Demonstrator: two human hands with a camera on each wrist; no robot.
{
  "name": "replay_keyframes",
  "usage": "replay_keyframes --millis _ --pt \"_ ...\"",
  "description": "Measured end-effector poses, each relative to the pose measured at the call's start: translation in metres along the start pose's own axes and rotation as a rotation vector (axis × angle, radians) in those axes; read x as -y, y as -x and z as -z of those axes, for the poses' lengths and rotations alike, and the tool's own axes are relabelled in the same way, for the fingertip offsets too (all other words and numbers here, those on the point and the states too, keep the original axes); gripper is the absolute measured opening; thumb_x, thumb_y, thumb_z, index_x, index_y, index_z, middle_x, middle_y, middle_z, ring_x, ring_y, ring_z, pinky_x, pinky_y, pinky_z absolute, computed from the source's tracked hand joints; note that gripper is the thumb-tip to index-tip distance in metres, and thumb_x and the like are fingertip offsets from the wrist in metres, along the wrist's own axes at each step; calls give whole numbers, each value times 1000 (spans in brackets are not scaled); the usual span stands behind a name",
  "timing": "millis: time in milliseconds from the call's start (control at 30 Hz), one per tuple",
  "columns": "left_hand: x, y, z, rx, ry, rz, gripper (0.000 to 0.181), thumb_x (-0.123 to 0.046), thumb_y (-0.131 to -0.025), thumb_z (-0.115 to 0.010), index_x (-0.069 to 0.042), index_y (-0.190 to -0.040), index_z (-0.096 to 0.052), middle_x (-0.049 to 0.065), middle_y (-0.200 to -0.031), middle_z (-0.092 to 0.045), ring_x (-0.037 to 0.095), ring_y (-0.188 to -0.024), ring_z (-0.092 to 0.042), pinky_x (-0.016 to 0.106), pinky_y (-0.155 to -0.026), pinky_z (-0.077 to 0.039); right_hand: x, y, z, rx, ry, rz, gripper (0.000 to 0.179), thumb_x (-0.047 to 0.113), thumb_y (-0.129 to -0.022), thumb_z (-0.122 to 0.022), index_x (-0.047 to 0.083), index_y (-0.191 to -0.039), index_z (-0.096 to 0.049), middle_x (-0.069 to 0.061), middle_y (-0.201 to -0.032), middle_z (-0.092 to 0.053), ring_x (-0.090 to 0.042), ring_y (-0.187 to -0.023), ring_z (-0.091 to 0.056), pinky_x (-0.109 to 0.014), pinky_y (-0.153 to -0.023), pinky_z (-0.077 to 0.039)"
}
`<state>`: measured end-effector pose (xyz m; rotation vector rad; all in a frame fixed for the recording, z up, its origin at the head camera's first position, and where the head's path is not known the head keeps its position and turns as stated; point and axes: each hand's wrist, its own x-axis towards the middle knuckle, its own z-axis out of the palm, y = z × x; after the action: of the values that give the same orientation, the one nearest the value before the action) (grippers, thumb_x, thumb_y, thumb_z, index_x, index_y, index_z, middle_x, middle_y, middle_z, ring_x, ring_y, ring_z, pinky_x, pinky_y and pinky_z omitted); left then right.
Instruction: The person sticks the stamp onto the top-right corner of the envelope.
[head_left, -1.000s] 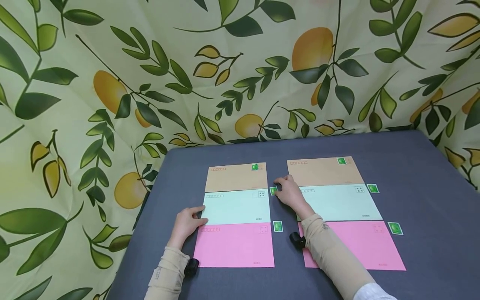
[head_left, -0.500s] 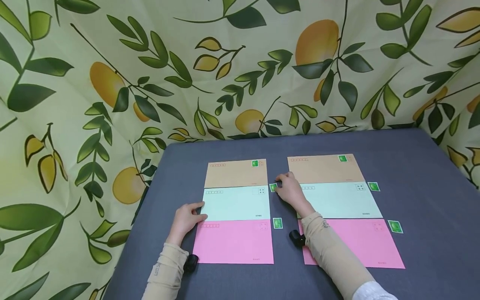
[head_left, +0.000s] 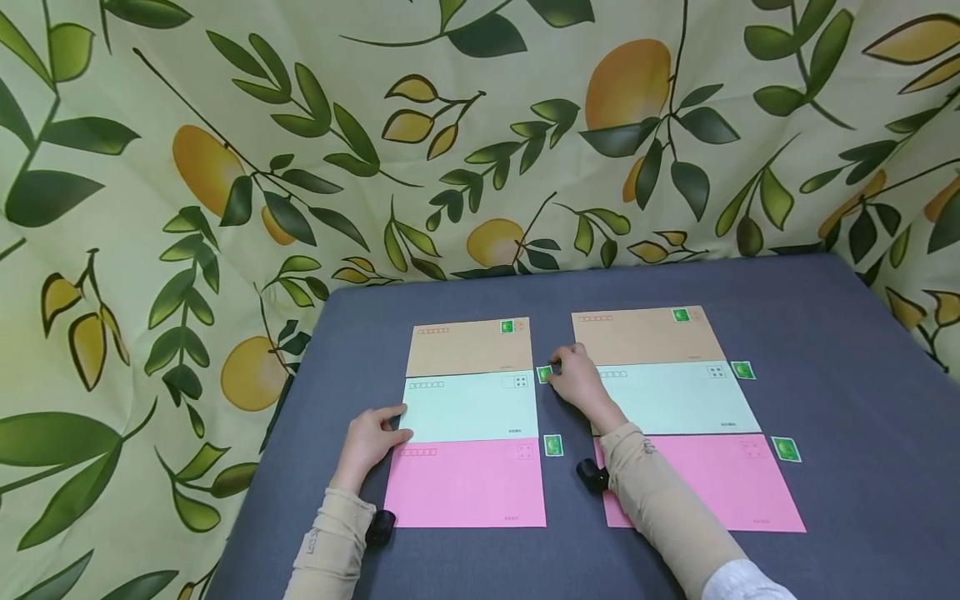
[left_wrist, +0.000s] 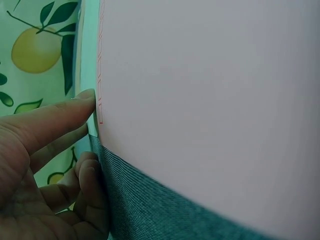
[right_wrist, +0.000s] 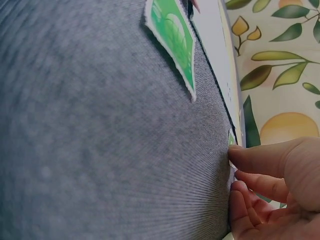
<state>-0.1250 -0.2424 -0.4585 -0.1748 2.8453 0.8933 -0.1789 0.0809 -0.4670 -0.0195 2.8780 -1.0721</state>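
Note:
In the head view my left hand [head_left: 367, 447] rests at the left edge of the mint envelope [head_left: 468, 408], thumb and forefinger apart. The left wrist view shows the thumb tip by the seam with the pink envelope [left_wrist: 200, 90]. My right hand [head_left: 581, 382] has its thumb and forefinger at a small green postage stamp [head_left: 544, 375] lying right of the mint envelope. In the right wrist view the thumb tip partly covers that stamp [right_wrist: 231, 142], with other fingers curled behind. Another green stamp [head_left: 553, 446] lies beside the pink envelope [head_left: 465, 487].
On the left, a tan envelope [head_left: 457, 354] bears a stamp [head_left: 507, 327]. To the right stand matching tan [head_left: 637, 342], mint [head_left: 675, 404] and pink [head_left: 720, 487] envelopes, with loose stamps beside the mint [head_left: 743, 370] and pink ones [head_left: 786, 449]. A leaf-patterned curtain [head_left: 315, 242] borders the dark table [head_left: 570, 567].
The head view has shifted slightly, moving everything in it a little. Both hands keep the same places against the envelopes and the stamp.

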Motion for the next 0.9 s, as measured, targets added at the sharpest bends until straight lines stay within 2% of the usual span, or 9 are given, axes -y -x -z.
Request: replay_keyframes --millis 300,633,733,900 --pt "0 0 0 4 2 3 47 -16 -77 -74 -6 -122 -62 7 -66 -47 17 -60 -39 27 -53 -29 1 -1 2 4 -24 -6 16 6 -82 -65 -2 -94 -58 -23 -111 -46 -25 -76 -52 -35 -68 -44" --pt "0 1 0 2 -1 -9 47 -16 -77 -73 -5 -121 -62 6 -66 -47 17 -59 -39 27 -53 -29 2 -1 2 -15 -43 -26 7 4 -80 -65 1 -80 -58 -19 -99 -50 -27 -74 -50 -33 -64 -42" --pt "-1 1 0 1 -1 -13 47 -15 -77 -73 -4 -121 -62 6 -66 -47 17 -60 -39 27 -53 -29 1 -1 2 -18 -55 -29 6 4 -81 -64 2 -81 -59 -16 -91 -53 -25 -73 -50 -30 -62 -40" --pt "-1 1 0 -3 0 -13 47 -15 -77 -73 -4 -121 -62 7 -66 -47 17 -60 -39 27 -53 -29 0 0 2 -18 -138 -51 9 6 -80 -65 2 -86 -59 -11 -78 -59 -20 -68 -52 -25 -58 -38"
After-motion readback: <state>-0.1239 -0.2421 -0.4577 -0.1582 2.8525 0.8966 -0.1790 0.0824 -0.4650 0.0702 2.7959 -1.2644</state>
